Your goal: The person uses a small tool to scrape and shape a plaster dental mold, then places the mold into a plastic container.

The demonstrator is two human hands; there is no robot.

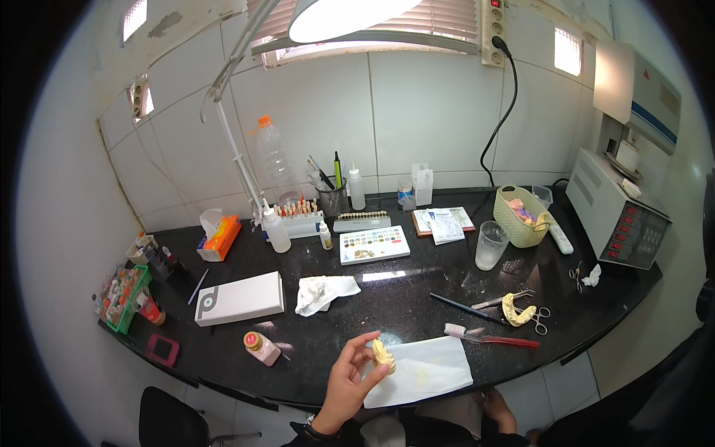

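My left hand (348, 378) is raised over the near edge of the black counter, pinching a small pale-yellow dental cast (383, 357) between thumb and fingers. Beneath it a white paper sheet (432, 370) with yellowish crumbs lies flat. Below the counter's edge, my right hand (497, 411) shows only in part, low by my lap; its fingers are unclear. Right of the paper rests a toothbrush (491, 339) with a red handle. Beyond the brush a horseshoe-shaped yellow dental cast (517, 311) sits against metal scissors-like tools (541, 322), near a dark slim rod (469, 308).
A pink bottle (261, 349), white box (240, 298) and crumpled cloth (325, 293) stand left. Farther back are a shade palette (375, 244), a glass (491, 246) and a basket (519, 217). A furnace-like machine (618, 208) occupies the right; a lamp (346, 18) hangs overhead.
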